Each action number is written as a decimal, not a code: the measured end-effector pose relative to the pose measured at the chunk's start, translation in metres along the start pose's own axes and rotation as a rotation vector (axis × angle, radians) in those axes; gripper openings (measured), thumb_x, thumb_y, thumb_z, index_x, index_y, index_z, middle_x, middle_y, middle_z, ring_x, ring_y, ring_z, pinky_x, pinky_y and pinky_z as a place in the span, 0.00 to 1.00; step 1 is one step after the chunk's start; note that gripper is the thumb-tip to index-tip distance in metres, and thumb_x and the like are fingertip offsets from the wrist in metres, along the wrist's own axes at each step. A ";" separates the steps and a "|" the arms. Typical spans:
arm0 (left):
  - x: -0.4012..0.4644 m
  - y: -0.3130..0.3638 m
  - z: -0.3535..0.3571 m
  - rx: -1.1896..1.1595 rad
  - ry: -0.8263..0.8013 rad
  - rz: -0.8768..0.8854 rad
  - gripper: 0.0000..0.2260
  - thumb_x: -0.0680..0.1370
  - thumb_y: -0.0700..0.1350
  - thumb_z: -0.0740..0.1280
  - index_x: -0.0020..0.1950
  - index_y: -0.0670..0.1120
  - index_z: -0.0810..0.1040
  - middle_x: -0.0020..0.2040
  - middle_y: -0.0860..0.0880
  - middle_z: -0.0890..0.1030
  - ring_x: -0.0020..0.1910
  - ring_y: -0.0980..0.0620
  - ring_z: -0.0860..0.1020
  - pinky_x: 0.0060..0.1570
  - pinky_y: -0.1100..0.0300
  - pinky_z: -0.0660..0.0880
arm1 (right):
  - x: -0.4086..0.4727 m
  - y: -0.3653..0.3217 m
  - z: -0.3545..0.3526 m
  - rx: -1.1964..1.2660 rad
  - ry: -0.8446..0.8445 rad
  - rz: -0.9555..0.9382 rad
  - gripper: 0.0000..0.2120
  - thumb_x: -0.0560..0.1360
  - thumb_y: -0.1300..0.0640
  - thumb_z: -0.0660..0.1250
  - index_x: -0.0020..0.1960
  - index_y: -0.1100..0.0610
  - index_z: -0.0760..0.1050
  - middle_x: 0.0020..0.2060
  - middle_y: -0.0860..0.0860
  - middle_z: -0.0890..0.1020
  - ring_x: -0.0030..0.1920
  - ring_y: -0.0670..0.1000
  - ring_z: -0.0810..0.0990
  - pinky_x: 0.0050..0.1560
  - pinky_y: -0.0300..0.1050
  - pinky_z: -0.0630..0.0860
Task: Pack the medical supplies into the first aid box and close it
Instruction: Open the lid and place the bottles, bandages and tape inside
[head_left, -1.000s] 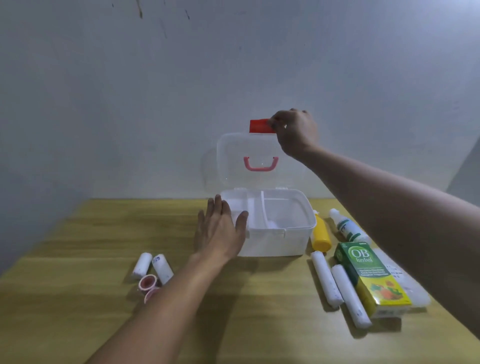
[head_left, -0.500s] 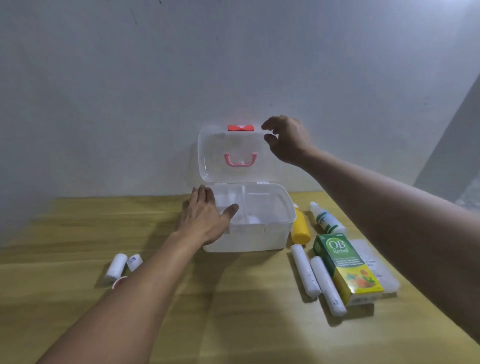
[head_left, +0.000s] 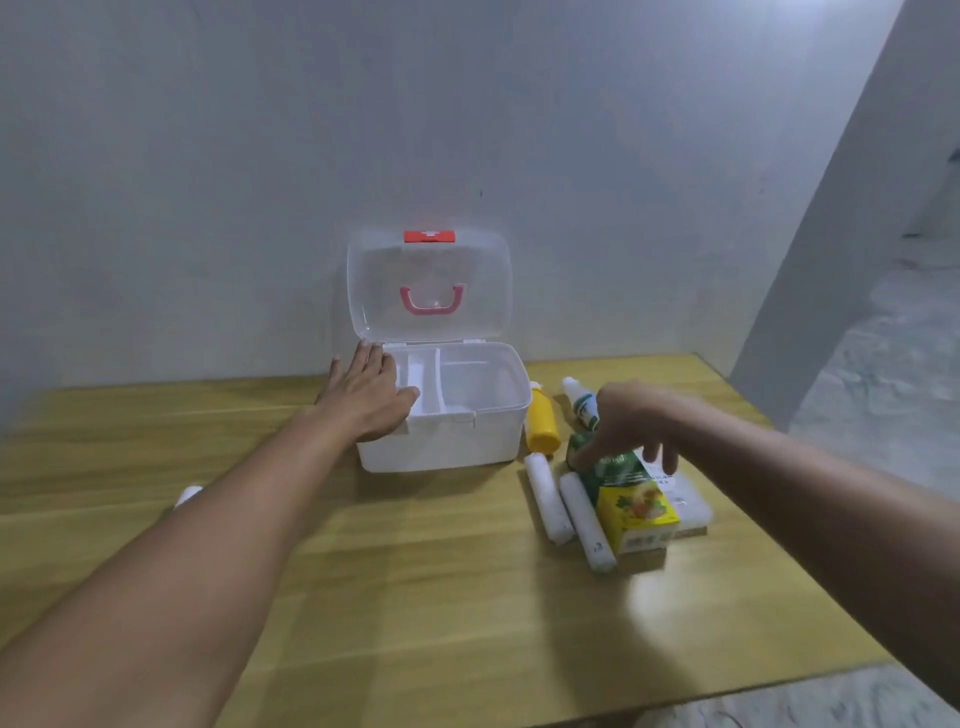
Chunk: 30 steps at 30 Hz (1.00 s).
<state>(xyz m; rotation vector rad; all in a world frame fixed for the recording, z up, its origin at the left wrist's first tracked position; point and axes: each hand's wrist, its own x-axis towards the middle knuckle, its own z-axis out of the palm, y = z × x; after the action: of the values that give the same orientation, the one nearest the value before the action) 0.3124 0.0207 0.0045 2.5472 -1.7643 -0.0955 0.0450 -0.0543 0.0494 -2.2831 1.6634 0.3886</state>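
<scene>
The white first aid box (head_left: 457, 441) stands open at the back of the table, its clear lid (head_left: 431, 283) upright with a pink handle and red latch. My left hand (head_left: 369, 397) lies flat on the box's left rim. My right hand (head_left: 631, 423) hovers blurred, fingers spread, over the green and yellow medicine carton (head_left: 628, 499), its fingertips at the carton's far end. Beside the carton lie two white bandage rolls (head_left: 566, 512), a yellow bottle (head_left: 543, 423), a small white bottle (head_left: 579, 402) and a flat white pack (head_left: 685, 506).
The wooden table (head_left: 441, 597) ends close on the right and front, with grey floor beyond. A white roll (head_left: 188, 496) peeks out from behind my left forearm. A grey wall rises right behind the box.
My right hand let go of the lid's red latch and dropped down to the carton on the right. The lid stays upright. My left hand has stayed on the box.
</scene>
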 end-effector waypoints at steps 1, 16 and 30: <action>0.000 0.000 0.000 -0.007 -0.023 0.000 0.31 0.81 0.56 0.46 0.78 0.41 0.44 0.79 0.44 0.41 0.78 0.48 0.39 0.76 0.44 0.42 | 0.001 0.002 0.005 0.014 0.003 0.016 0.23 0.66 0.45 0.77 0.38 0.61 0.69 0.32 0.57 0.77 0.29 0.56 0.81 0.24 0.46 0.78; -0.002 0.002 0.000 -0.019 -0.071 0.013 0.26 0.80 0.54 0.46 0.78 0.54 0.42 0.79 0.44 0.38 0.78 0.47 0.38 0.75 0.45 0.39 | -0.001 -0.022 -0.099 0.640 0.143 -0.309 0.20 0.71 0.60 0.69 0.62 0.55 0.69 0.51 0.60 0.78 0.49 0.62 0.80 0.44 0.56 0.82; -0.002 -0.002 0.004 -0.078 -0.045 0.029 0.27 0.80 0.52 0.47 0.78 0.53 0.44 0.79 0.44 0.39 0.78 0.48 0.38 0.75 0.46 0.39 | 0.041 -0.099 -0.062 0.336 0.252 -0.433 0.31 0.63 0.62 0.77 0.63 0.56 0.68 0.51 0.54 0.75 0.48 0.54 0.75 0.38 0.43 0.75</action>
<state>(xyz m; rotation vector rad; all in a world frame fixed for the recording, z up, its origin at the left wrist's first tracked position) 0.3136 0.0238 0.0008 2.4835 -1.7747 -0.2178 0.1541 -0.0854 0.0984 -2.4048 1.1644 -0.2646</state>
